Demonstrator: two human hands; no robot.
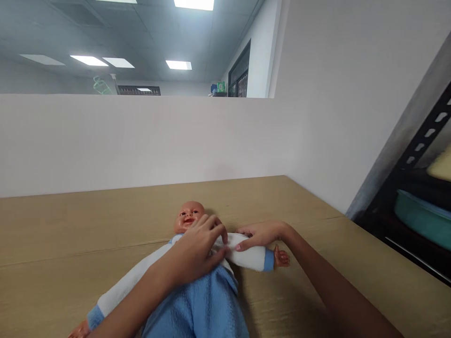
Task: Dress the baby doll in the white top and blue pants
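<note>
Partition wall (pixel 141 141), plain and pale, filled the far side of the view, with ceiling lights above it and a dark metal shelf (pixel 419 178) holding a teal tub (pixel 423 218) at the right edge. Below the wall ran the tan table (pixel 70 225), and on it, face up, lay the baby doll (pixel 197 263), its head (pixel 188 217) pointing away toward the wall and its body running back toward the person, tilted slightly to the left. It wore a white top with blue cuffs and a blue lower garment (pixel 200 305) that ran off the bottom of the frame, so the legs could not be seen. One doll arm stretched down to the lower left, its hand nearly cut off by the frame edge; the other, in its white sleeve (pixel 246 257), stuck out to the right, long axis roughly across the table, with the small plastic hand (pixel 281 257) showing past the blue cuff. Both of the person's hands met at that shoulder. The left hand (pixel 197 253) lay curled over the doll's chest, fingers bent onto the cloth near the neck, covering the collar so that its fastening could not be made out. The right hand (pixel 260 234) came in from the right side, nearer to the sleeve, its fingers pinching the white fabric at the sleeve's upper end, just beside the left fingertips. Whether the left hand actually gripped cloth or only pressed on it was not clear.
</note>
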